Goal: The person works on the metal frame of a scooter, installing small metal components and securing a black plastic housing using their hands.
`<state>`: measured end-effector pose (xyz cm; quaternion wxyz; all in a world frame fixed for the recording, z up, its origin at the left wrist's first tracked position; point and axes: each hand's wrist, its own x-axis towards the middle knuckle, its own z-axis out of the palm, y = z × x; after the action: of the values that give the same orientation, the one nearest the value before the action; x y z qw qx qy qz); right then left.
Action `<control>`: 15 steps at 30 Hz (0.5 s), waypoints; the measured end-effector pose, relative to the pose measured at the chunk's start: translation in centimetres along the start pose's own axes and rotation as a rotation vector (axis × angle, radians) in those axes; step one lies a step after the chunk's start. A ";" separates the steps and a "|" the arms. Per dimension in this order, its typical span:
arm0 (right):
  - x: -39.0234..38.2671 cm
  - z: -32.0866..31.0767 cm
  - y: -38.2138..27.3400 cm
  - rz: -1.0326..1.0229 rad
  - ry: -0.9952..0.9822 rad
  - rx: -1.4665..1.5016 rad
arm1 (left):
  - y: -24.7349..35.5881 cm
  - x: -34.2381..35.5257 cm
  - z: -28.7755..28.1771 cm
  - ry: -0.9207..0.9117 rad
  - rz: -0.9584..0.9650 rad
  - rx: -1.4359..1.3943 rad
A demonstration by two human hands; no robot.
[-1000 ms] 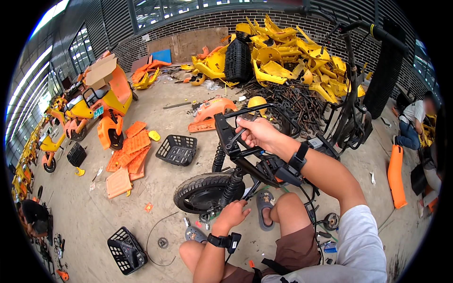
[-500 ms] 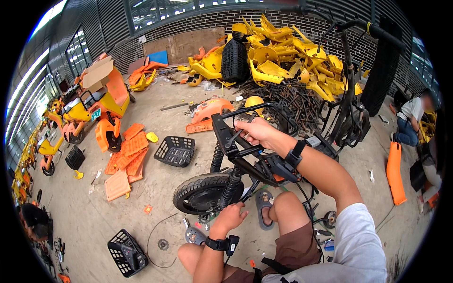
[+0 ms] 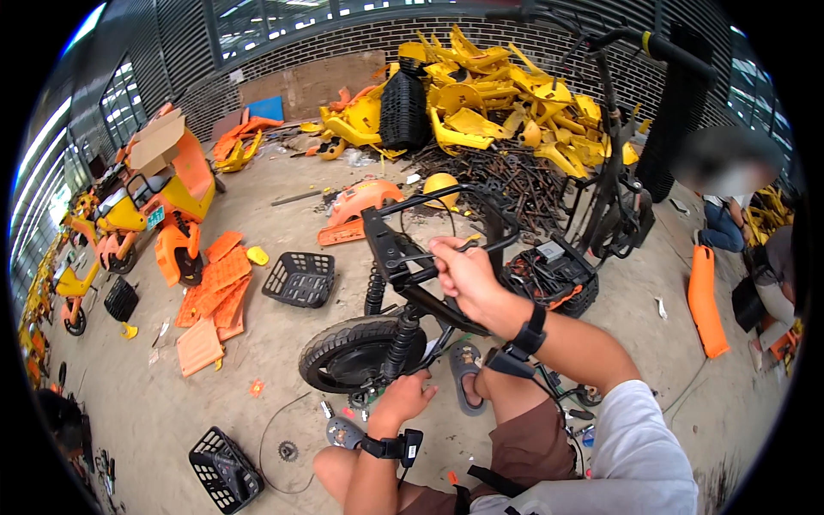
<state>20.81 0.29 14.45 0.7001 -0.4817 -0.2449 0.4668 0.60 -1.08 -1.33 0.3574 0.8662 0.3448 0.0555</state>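
My right hand point(image 3: 468, 273) is closed on a slim metal wrench point(image 3: 419, 257), which lies against the top of a black bike frame point(image 3: 386, 245). Its fingers partly hide the tool. Below, my left hand point(image 3: 405, 400) is at the lower end of the black coil shock absorber point(image 3: 400, 345), beside the rear wheel point(image 3: 343, 354). The thumb stands apart from the fingers and nothing shows in that hand; some fingertips are hidden. The frame tilts up in front of me, its wheel toward the left.
Black baskets point(image 3: 299, 278) and orange panels point(image 3: 210, 296) lie on the floor to the left. A heap of yellow shells point(image 3: 481, 103) rises behind rusty metal parts point(image 3: 515, 189). An open box of wiring point(image 3: 554, 270) adjoins the frame. Another person point(image 3: 725, 221) crouches at the far right.
The whole view has shifted slightly. My right hand has turned on the wrench and moved down relative to the frame, uncovering the wiring box. The left hand stays low by the wheel.
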 end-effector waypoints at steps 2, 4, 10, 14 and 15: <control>-0.5 -0.3 0.6 -0.022 0.032 0.048 | 0.3 0.6 0.2 -0.030 0.019 0.005; -1.4 0.3 0.7 -0.050 0.065 0.000 | 0.1 0.8 0.5 -0.006 0.035 0.051; -1.8 1.4 4.9 -0.477 -0.179 -0.142 | 0.7 -0.1 -0.3 0.061 0.083 0.037; -3.5 0.4 4.0 -0.700 -0.228 -0.419 | 2.3 0.5 0.0 -0.015 0.047 0.051; -4.0 0.4 3.5 -0.659 -0.262 -0.488 | 2.3 0.6 0.1 -0.022 0.046 0.056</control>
<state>17.28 -2.71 11.89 0.6403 -0.4657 -0.5758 0.2039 2.32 -1.92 0.04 0.3355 0.8840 0.3224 0.0445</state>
